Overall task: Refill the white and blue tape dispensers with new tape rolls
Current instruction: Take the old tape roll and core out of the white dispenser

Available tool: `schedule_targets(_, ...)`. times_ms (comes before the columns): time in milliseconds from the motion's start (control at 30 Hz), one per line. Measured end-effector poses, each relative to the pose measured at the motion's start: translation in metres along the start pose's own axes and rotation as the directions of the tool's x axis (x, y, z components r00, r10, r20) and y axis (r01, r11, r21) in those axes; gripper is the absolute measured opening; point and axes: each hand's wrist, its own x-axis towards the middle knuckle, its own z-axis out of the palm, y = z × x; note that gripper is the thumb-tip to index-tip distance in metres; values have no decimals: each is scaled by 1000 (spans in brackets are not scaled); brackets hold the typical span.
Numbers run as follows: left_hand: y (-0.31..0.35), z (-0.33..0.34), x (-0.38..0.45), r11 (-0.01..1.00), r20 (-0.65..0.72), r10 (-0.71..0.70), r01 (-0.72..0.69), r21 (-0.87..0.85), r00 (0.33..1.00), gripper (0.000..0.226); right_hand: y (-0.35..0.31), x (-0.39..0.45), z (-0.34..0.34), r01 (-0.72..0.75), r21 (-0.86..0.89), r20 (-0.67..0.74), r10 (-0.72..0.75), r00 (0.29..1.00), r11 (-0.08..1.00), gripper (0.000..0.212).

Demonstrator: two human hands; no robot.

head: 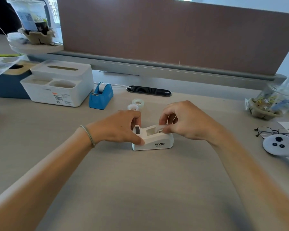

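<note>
Left hand (122, 127) gripping white dispenser (154, 140), right hand (185, 121) pinching tape roll (162, 128), open desk (140, 189) in front

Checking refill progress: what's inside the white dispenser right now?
The white dispenser shows an empty front cavity; at its rear the right hand seats a tape roll, fingers hiding most of it.

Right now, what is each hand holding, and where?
Left hand grips the white dispenser at its cutter end; right hand pinches a tape roll at its rim.
</note>
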Motion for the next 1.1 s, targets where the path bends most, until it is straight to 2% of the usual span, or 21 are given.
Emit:
schedule_targets(100,2,-5,1,998,64,-17,13,60,998,51,4,-1,-3,-21,60,2,21,1000,998,12)
schedule_targets(167,5,-10,1,997,132,-10,-1,82,991,66,5,-2,-5,-11,108,-16,13,1000,994,11)
schedule_targets(267,18,-15,5,996,63,92,-92,4,994,80,4,-2,-11,17,205,-66,-3,998,979,12)
schedule_targets(400,32,-21,19,933,-100,233,-252,-257,967,53,5,6,-17,48,374,-117,-4,993,926,11)
schedule_targets(500,29,-27,27,892,-215,213,-280,-355,953,37,4,20,-21,71,471,-179,16,984,879,12)
schedule_targets(600,21,-32,30,838,-292,137,-268,-476,947,28,2,37,-19,80,477,-233,39,972,875,13)
schedule_targets(700,16,-37,31,718,-207,69,-192,-669,976,25,1,49,-13,97,500,-249,35,968,860,13)
schedule_targets(800,5,-42,34,508,-35,-7,-26,-861,999,32,2,57,-7,106,535,-243,32,970,838,10)
schedule_targets(833,1,-43,36,476,-5,-11,1,-880,1000,32,3,58,-5,110,543,-244,31,969,832,10)
schedule_targets(1100,-21,-32,53,473,29,-29,40,-880,999,24,12,62,8,95,511,-262,50,964,855,6)
